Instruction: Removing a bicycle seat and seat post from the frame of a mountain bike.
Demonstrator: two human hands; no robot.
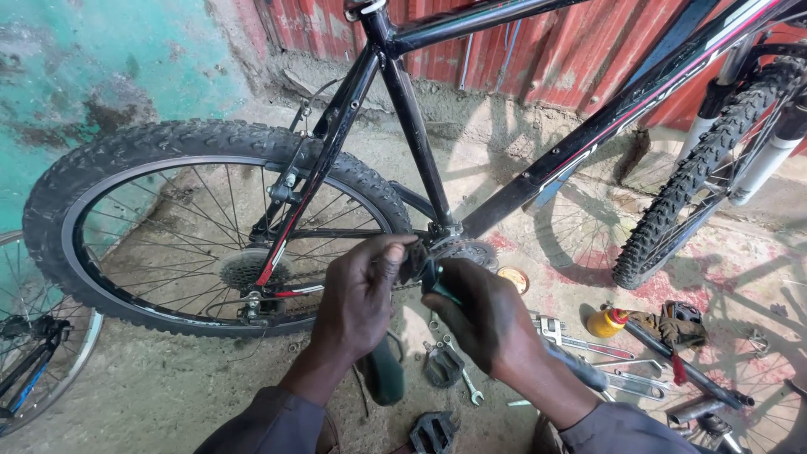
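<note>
A: What are the hands on?

B: The crank area (458, 250) of a black bicycle (504, 181), low in the middle of the frame, where the tubes meet. The left hand (361, 294) is curled closed, its thumb and fingers pressed against the left side of that spot. The right hand (483, 315) is wrapped around a dark, green-handled tool (439, 284) whose tip points up at the same place.

A: What does the left hand actually pinch?

B: I cannot tell; the part under its fingers is hidden.

A: And around that?

B: To the left, the rear wheel (202, 227) with its knobby tyre and sprocket cluster (244, 269). To the far right, the front wheel (714, 160) beside the pale fork legs. On the concrete ground just below the hands lie a pedal (443, 366), a second pedal (433, 433) nearer, and a small spanner (469, 387). Right of them lie an adjustable wrench (580, 340), a yellow oil bottle (607, 322) and a black tube (689, 370).

A: Beyond the bicycle?

B: A red corrugated wall (538, 50) far off, a turquoise wall (92, 76) at left, and part of another wheel (38, 353) at the left edge.
</note>
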